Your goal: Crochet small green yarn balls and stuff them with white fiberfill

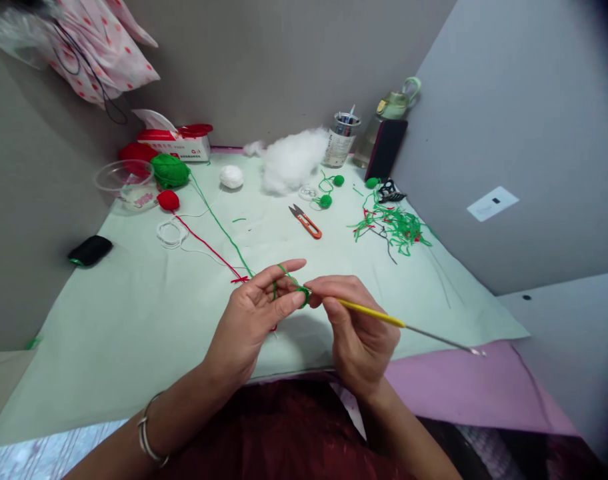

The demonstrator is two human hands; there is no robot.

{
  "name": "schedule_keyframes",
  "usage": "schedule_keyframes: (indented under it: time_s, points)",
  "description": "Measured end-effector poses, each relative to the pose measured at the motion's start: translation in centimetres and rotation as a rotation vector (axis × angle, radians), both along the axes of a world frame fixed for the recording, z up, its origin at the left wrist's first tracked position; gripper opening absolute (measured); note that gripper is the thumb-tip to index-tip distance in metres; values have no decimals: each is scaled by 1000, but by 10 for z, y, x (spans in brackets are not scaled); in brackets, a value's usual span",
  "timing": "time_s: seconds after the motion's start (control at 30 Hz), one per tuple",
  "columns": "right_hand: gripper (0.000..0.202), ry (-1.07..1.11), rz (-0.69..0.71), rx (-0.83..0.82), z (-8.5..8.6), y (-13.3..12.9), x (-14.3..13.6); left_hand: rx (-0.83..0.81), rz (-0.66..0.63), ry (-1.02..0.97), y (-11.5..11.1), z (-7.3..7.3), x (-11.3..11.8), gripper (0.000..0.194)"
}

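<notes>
My left hand (pixel 257 307) pinches a small piece of green crochet (pixel 305 295) between thumb and fingers. A strand of green yarn (pixel 224 230) runs over its raised forefinger and back to the green yarn ball (pixel 170 171). In my right hand (pixel 359 327) is a crochet hook with a yellow grip (pixel 371 311), held like a pen. Its metal shaft sticks out to the right, and the working tip at the green piece is hidden by my fingers. Red yarn (pixel 209 246) leads from a red ball (pixel 169 200) to beside my left hand.
Orange thread snips (pixel 305 221) lie mid-table. Behind them are white stuffing (pixel 294 160) and a white yarn ball (pixel 231 177). Green yarn scraps (pixel 399 228) are heaped at right, near a leaning phone (pixel 387 150) and a bottle (pixel 394 105). A plastic tub (pixel 129 187) stands at left.
</notes>
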State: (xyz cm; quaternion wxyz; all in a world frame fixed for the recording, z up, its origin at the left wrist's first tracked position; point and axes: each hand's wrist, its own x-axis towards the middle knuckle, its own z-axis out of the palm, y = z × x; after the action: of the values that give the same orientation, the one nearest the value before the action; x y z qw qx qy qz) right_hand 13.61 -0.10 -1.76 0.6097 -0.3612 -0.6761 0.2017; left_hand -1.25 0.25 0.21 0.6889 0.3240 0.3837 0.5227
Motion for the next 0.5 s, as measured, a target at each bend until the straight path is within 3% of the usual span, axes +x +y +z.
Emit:
schedule_keyframes:
  time_s: [0.13,0.23,0.33,0.4,0.5]
  points:
    - [35,-258,-85,145,-6,-3,5,-134,-90,-176,3,-1,0,35]
    - [27,-41,-91,22,-2,-2,7,-224,-92,-242,7,0,-4,31]
    - [20,237,1,-152,5,1,5,-172,-29,-172,8,1,-6,30]
    - [18,254,80,-191,7,2,4,-101,-35,-91,7,1,-5,30]
    - [16,240,89,-217,6,3,4,-29,-24,13,4,0,-4,34]
